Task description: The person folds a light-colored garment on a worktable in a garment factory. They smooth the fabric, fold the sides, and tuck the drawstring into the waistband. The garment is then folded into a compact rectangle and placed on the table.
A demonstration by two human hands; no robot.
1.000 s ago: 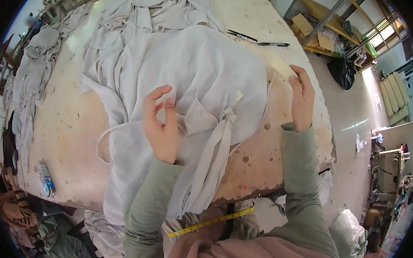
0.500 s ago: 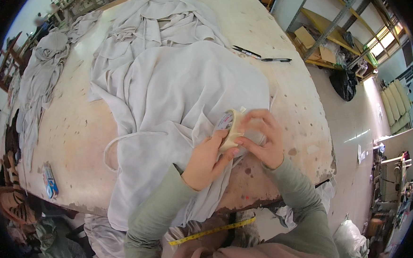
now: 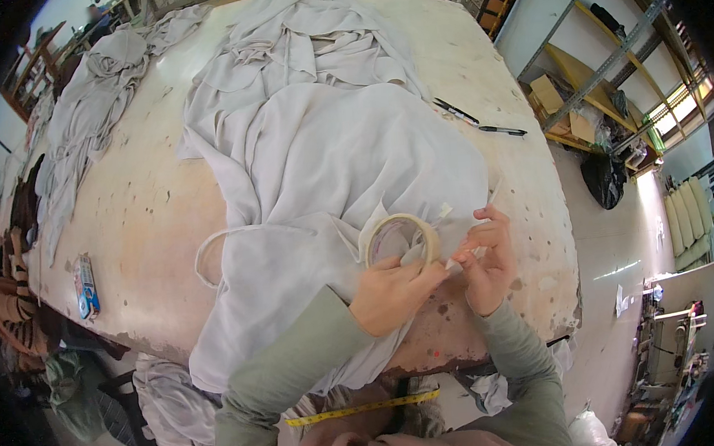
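My left hand [image 3: 394, 290] grips a roll of cream masking tape [image 3: 431, 239] by its near side, its open ring facing up. Close to its right, my right hand [image 3: 489, 264] has thumb and fingers bent together in a pinch beside the left fingertips. Whatever is in that pinch is too small to make out. Under both hands spreads a light grey garment [image 3: 328, 151], its cloth in soft folds with a thin loop strap at the left. A small pale yellowish piece [image 3: 444, 211] shows on the cloth just beyond the roll.
The garment lies on a worn wooden table [image 3: 153, 235]. Two black pens [image 3: 503, 131] rest at the right, a small blue box [image 3: 85, 287] at the left. More grey cloth [image 3: 92, 100] lies along the left edge. A yellow tape measure [image 3: 360, 409] hangs before my body; metal shelves [image 3: 601, 77] stand right.
The tape roll has tipped so its open ring faces upward. My right hand has moved off the roll to the right, its fingers drawn together. The whole view has shifted slightly.
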